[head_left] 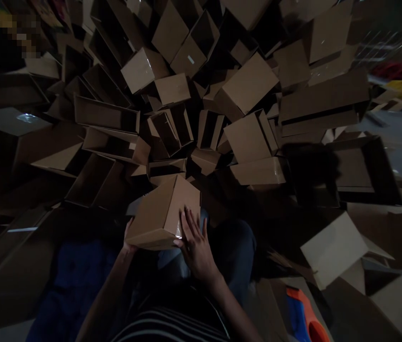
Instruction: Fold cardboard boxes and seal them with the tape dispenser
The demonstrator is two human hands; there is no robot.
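Note:
I hold a small brown cardboard box (163,211) over my lap, low in the middle of the view. My right hand (195,244) lies flat against its near right side, fingers stretched and spread, over a strip of shiny tape. My left hand (127,240) props the box from the left and below; only its thumb edge shows, the fingers are hidden behind the box.
A big heap of open and closed cardboard boxes (247,88) fills the floor ahead and on both sides. A flat pale carton (332,249) lies at the right. An orange and blue tool (303,316) sits at the lower right. The room is dim.

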